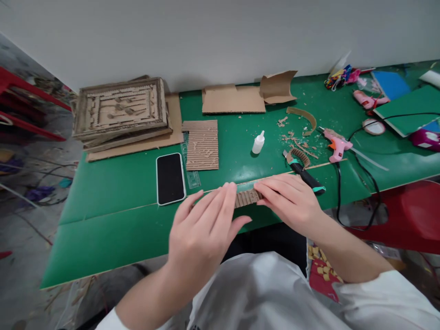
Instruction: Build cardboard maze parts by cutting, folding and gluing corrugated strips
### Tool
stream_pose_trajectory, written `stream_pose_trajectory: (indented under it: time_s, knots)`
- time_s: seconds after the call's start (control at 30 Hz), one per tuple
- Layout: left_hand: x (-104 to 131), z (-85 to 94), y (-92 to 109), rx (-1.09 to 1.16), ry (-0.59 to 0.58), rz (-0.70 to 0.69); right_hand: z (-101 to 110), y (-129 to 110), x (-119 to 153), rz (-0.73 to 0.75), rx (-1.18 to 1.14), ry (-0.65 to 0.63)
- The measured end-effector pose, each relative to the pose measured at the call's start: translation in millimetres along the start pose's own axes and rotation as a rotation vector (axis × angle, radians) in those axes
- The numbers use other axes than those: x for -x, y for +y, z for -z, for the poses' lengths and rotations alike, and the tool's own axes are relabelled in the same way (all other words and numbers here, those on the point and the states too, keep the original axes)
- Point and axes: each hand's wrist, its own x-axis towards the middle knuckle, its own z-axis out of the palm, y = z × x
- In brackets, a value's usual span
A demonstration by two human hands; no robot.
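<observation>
A short strip of corrugated cardboard [248, 198] spans the gap between my two hands at the table's front edge, ridges facing me. My left hand [203, 228] lies over its left part, fingers together on top and the thumb held out below. At the other end, my right hand [296, 201] grips the strip between bent fingers and thumb. Both ends are hidden under the fingers. Just beyond my right hand lies a black and teal utility knife [307, 178], with a curled corrugated strip [301, 156] against it. A small white bottle [258, 142] stands farther back.
On the left are stacked cardboard panels [120, 110], a phone [170, 178] and a ridged cardboard sheet [202, 145] over a clear ruler [193, 179]. Cardboard pieces [233, 99] rest by the wall. A pink glue gun [338, 145] with its cord lies right, near cardboard scraps [299, 142].
</observation>
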Motion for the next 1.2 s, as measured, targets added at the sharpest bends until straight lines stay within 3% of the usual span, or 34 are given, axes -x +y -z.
stream_pose_trajectory:
  time_s: [0.13,0.27,0.87,1.2]
  knots:
    - [14.9,16.9,-16.6,0.025,-0.048,0.066,1.2,-0.5,-2.6,0.008,0.02,-0.004]
    - [23.5,17.9,-26.3,0.083,-0.03,0.131,3.9,-0.7,-5.3,0.019,0.043,-0.029]
    - [18.9,15.5,-28.6,0.147,-0.027,0.126,6.1,3.3,-6.5,0.019,0.021,-0.095]
    - [38.1,22.0,-39.1,0.177,0.016,0.221,4.0,3.2,-6.2,0.006,0.026,-0.091]
